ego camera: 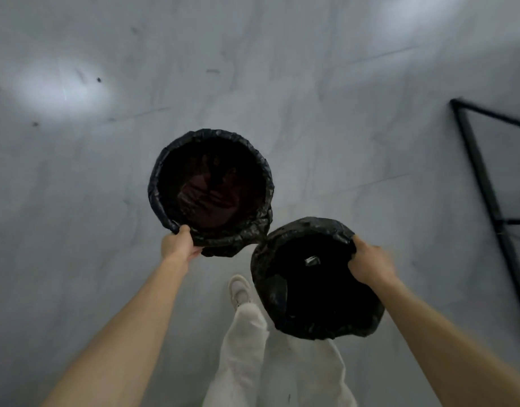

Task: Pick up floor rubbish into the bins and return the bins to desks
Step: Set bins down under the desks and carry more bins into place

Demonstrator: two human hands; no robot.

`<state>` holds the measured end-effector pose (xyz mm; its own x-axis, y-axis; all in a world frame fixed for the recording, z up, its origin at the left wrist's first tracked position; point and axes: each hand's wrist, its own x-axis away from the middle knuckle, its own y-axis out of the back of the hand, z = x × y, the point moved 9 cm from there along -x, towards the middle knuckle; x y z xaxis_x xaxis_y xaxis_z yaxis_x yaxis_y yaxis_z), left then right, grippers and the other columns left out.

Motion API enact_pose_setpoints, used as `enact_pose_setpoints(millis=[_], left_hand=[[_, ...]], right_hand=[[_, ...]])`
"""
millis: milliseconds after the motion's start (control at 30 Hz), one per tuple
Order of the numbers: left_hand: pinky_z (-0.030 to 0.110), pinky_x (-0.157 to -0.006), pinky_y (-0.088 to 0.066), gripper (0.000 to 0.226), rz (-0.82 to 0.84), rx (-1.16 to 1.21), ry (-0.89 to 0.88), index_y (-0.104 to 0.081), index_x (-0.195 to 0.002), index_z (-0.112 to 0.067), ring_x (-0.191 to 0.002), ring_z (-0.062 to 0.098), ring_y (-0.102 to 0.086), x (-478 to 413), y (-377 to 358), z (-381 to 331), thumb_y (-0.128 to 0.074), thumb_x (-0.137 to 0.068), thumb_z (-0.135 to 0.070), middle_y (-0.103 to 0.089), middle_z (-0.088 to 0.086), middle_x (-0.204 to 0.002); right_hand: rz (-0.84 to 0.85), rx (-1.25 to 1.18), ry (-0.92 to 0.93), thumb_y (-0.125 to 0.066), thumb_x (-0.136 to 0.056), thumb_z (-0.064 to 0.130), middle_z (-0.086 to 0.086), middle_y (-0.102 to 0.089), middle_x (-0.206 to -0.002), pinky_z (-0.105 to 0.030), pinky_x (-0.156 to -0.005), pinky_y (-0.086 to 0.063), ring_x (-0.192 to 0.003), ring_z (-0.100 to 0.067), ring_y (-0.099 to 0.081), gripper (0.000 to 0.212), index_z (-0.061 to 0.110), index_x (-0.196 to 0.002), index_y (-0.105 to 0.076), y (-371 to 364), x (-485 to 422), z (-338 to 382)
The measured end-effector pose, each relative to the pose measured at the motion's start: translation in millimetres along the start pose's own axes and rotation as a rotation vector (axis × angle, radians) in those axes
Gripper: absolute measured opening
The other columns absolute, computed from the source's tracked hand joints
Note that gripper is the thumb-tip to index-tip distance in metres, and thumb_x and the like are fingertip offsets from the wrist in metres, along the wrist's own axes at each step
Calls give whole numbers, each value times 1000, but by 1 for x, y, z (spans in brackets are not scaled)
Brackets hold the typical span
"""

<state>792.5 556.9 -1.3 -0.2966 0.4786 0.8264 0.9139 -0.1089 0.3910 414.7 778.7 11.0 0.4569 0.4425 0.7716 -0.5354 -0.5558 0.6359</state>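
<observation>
Bins aloft at centre frame, left bin [223, 245] pinched at its near rim by the left hand [179, 243], right bin [270, 298] gripped at its rim by the curled right hand [370, 265]; may tilt, knock together and spill rubbish [205, 198], hanging from one-sided holds on slack liners [326, 224].

Two round bins lined with crinkled black bags folded over the rims are held in the air, mouths up, close together. The left bin [223, 242] contains something dark red [205, 198]. The right bin [305, 226] contains a small pale scrap [312, 261].
</observation>
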Motion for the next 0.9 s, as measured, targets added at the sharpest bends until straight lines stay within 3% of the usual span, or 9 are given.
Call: enact_pose_setpoints(millis=[100, 200, 300, 400, 533, 633, 733, 900], left_hand=[[40, -79, -55, 21, 30, -25, -83, -51, -117, -8, -74, 31, -67, 62, 2, -58, -49, -100, -19, -64, 16, -104], [46, -83, -59, 22, 69, -85, -193, -54, -112, -5, -75, 34, -70, 136, 2, -121, -53, -95, -19, -67, 18, -98], [46, -82, -59, 26, 178, -160, -315, -57, -111, -5, -80, 36, -72, 218, -13, -176, -58, -92, -22, -68, 18, -104], [47, -82, -60, 33, 259, -261, -438, -62, -106, -4, -82, 37, -72, 279, -32, -205, -64, -82, -27, -70, 16, -103], [44, -81, -59, 30, 401, -352, -568, -64, -105, 0, -82, 36, -71, 386, -70, -207, -65, -83, -21, -69, 16, -99], [43, -83, -58, 29, 530, -403, -623, -60, -111, 4, -84, 38, -70, 452, -111, -178, -64, -89, -14, -66, 16, -101], [43, -82, -55, 32, 667, -443, -701, -57, -119, 2, -93, 40, -67, 523, -155, -136, -64, -92, -13, -64, 18, -108], [48, -78, -59, 33, 865, -613, -777, -59, -116, -10, -87, 40, -70, 632, -228, -35, -69, -85, -18, -68, 21, -111]], right_hand=[[-53, -47, -74, -48, -91, 16, -9, -56, -83, -33, -63, -45, -84, -36, -62, 44, 18, -134, -41, 59, 55, -36], [-157, -211, -187, -46, -87, 15, -10, -66, -88, -33, -60, -46, -82, -36, -64, 48, 23, -134, -42, 114, 124, -90], [-262, -407, -326, -46, -92, 17, -8, -63, -82, -30, -48, -40, -69, -29, -60, 36, 19, -128, -44, 148, 206, -147], [-361, -586, -473, -45, -94, 19, -8, -58, -84, -31, -52, -41, -70, -26, -56, 21, 16, -114, -43, 154, 284, -193], [-612, -973, -667, -48, -92, 16, -13, -63, -99, -36, -73, -45, -93, -35, -60, 22, 18, -114, -48, 103, 407, -253], [-722, -1231, -826, -50, -90, 24, -9, -60, -86, -42, -67, -53, -74, -28, -59, 11, 18, -98, -50, 35, 483, -290], [-850, -1487, -984, -56, -89, 27, -6, -63, -88, -43, -66, -58, -74, -28, -66, 18, 20, -105, -50, -27, 557, -316], [-1073, -1824, -1203, -64, -88, 17, -13, -68, -83, -46, -71, -62, -68, -27, -70, 18, 0, -92, -59, -117, 661, -357]])
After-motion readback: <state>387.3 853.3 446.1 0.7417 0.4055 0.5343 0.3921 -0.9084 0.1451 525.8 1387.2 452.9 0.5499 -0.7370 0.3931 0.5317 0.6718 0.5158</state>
